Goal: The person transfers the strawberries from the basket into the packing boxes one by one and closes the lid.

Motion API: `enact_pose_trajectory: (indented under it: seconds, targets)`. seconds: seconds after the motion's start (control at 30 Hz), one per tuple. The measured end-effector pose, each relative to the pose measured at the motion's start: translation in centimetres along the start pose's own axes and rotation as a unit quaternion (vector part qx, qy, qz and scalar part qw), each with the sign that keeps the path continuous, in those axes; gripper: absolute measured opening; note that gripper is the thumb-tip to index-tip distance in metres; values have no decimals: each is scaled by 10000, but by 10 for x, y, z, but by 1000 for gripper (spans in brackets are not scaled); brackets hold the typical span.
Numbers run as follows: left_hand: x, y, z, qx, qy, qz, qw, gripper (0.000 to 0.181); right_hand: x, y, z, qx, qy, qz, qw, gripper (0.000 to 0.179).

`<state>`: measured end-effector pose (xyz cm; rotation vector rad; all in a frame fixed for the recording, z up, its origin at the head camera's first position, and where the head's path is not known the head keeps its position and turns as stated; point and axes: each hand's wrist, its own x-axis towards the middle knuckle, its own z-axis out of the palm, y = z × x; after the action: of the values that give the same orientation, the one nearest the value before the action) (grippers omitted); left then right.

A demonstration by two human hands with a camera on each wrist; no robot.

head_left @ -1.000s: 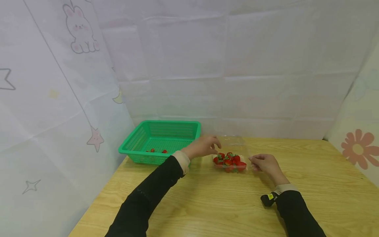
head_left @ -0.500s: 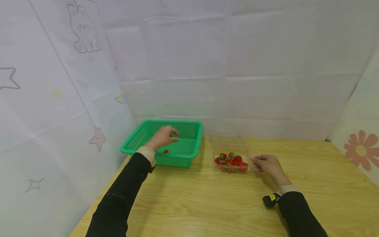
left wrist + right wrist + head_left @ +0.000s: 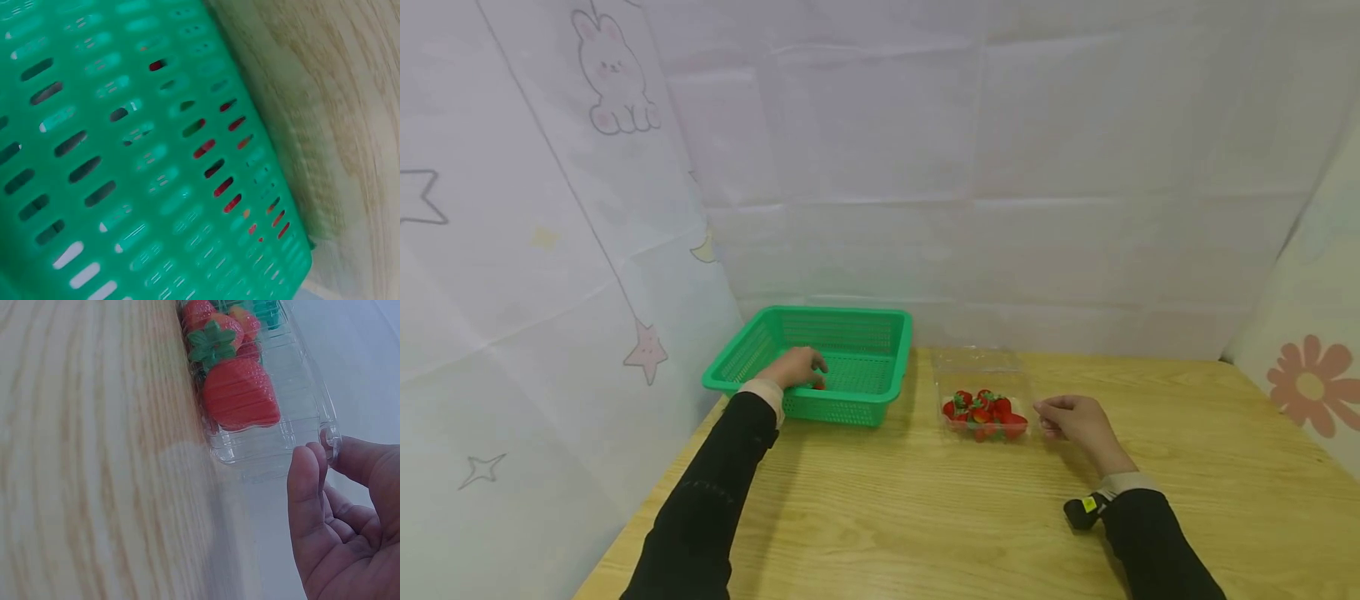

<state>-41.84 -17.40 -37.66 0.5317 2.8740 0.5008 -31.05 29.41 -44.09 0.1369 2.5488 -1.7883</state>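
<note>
My left hand (image 3: 792, 369) reaches over the near wall into the green basket (image 3: 868, 408), its fingers angled downward. A small red strawberry (image 3: 819, 386) shows right below those fingertips. From the left wrist, the slotted basket wall (image 3: 181, 181) hides the hand, and red patches show through its slots. My right hand (image 3: 1075, 421) is at the right end of a clear plastic clamshell box (image 3: 1022, 392) and pinches its rim between thumb and fingers, as the right wrist view shows. Inside the box lie several strawberries (image 3: 240, 394) with green leaf caps; its lid (image 3: 973, 360) stands open behind.
The basket stands at the back left of the wooden table (image 3: 910, 517), with the clamshell box to its right. White printed cloth (image 3: 865, 167) hangs behind and along both sides. A small black device (image 3: 1082, 510) is strapped on the right wrist.
My left hand has gone from above the clamshell box leftward to the basket, then down into it. My right hand has kept its grip on the box rim.
</note>
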Motion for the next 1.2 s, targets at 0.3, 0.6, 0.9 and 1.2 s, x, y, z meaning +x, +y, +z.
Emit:
enact_pose_trajectory:
  seconds: [0.3,0.6,0.9,1.2]
  targets:
    - [12,-6,10,581,-482,30,9971,24,1,-2,1,34,-3,24,10000,47]
    - [18,-10,11,702,-884,-151,9935,22,0,-4,2,-13,35,21,10000,44]
    - [17,-9,10,632,-828,-169,9944,21,-1,-4,1,-34,36,1,10000,45]
    - [16,-7,11,451,-644,-164,9968,19,-1,-2,1,-92,66,53,9999,44]
